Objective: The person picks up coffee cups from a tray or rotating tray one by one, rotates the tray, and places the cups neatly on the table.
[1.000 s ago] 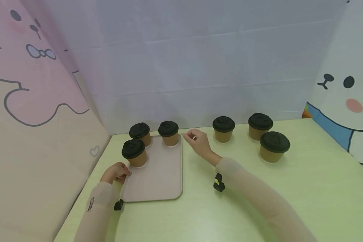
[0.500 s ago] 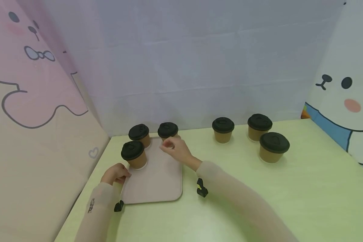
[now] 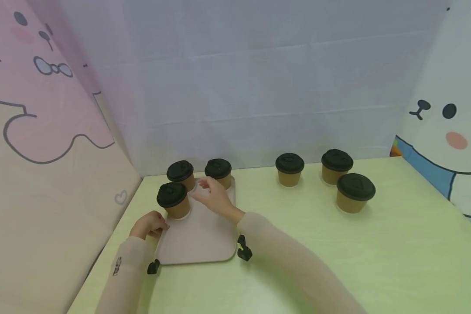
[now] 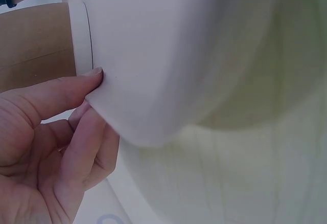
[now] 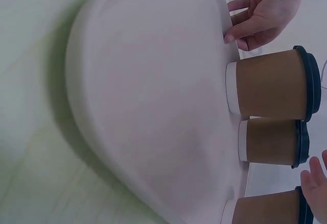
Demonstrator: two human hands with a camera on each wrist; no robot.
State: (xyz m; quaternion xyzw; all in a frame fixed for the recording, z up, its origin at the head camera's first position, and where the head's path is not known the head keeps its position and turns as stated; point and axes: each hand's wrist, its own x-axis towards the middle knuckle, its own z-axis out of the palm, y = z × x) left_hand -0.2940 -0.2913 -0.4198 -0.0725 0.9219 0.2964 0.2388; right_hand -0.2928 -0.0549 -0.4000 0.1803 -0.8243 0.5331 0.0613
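My left hand [image 3: 150, 224] pinches the left rim of a pale pinkish tray [image 3: 200, 240]; in the left wrist view the thumb lies on top and the fingers underneath. Three brown paper cups with black lids stand upright on the tray: a front-left cup [image 3: 174, 201], a back-left cup [image 3: 181, 174] and a back-right cup [image 3: 218, 169]. Over the tray, among these cups, hovers my right hand [image 3: 216, 198], its thumb and fingers parted and holding nothing. It hides part of the back-right cup's base in the head view. Whether it touches a cup, I cannot tell.
On the table [image 3: 290, 244] to the right stand three more lidded cups: a back cup [image 3: 289, 169], a far-right cup [image 3: 336, 166] and a nearer, larger-looking cup [image 3: 355, 192]. A white cloth wall [image 3: 259, 87] rises behind, and printed cloths flank both sides.
My right hand has moved left, from beside the tray's right rim to over the tray, and its fingers have parted. The left hand, tray and cups stay in place.
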